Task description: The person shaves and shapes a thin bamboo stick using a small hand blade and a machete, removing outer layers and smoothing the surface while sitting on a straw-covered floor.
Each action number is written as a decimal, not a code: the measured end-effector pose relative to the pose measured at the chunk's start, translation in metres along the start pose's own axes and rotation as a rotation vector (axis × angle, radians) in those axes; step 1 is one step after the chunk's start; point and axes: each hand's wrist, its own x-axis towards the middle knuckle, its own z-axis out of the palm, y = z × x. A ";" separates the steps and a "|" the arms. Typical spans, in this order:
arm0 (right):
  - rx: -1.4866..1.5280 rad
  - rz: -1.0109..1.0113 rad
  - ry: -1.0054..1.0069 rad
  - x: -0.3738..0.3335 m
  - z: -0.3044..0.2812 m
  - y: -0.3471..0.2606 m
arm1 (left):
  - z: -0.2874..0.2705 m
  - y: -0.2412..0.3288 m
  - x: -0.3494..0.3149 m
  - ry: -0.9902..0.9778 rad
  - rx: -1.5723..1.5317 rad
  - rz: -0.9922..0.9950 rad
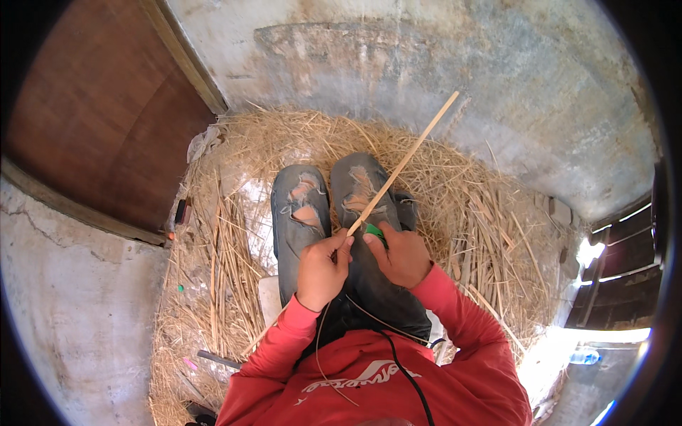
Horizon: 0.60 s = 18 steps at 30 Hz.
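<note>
Green object (374, 231) is partly hidden; right hand (403, 257) grips it.

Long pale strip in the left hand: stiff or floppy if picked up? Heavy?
The long pale strip is probably fairly stiff: it runs almost straight past the left hand, with no visible sag. Likely light, as it's narrow for its length. Probably not apt to roll far if its faces are as flat as they look.
</note>
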 end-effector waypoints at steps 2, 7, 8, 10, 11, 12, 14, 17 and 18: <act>-0.048 -0.021 -0.007 0.008 0.005 -0.001 | -0.001 -0.001 -0.002 0.036 0.131 0.079; -0.250 -0.144 0.063 0.025 0.020 0.010 | -0.008 -0.015 -0.005 0.066 0.166 0.080; -0.250 -0.161 0.078 0.029 0.024 0.012 | -0.011 -0.017 -0.006 0.072 0.166 0.077; -0.254 -0.198 0.098 0.035 0.031 0.017 | -0.019 -0.010 -0.005 0.020 0.080 -0.029; -0.267 -0.151 0.165 0.042 0.033 0.034 | -0.024 -0.009 -0.005 -0.008 0.035 -0.082; -0.294 -0.063 0.293 0.054 0.023 0.077 | -0.038 -0.017 -0.014 -0.152 -0.005 -0.094; -0.334 0.201 0.618 0.080 -0.061 0.215 | -0.059 -0.047 -0.059 -0.316 -0.189 -0.168; 0.045 0.196 0.873 0.109 -0.130 0.203 | -0.083 -0.074 -0.095 -0.146 -0.359 -0.342; 0.094 0.209 0.752 0.105 -0.135 0.168 | -0.089 -0.070 -0.083 -0.095 -0.375 -0.460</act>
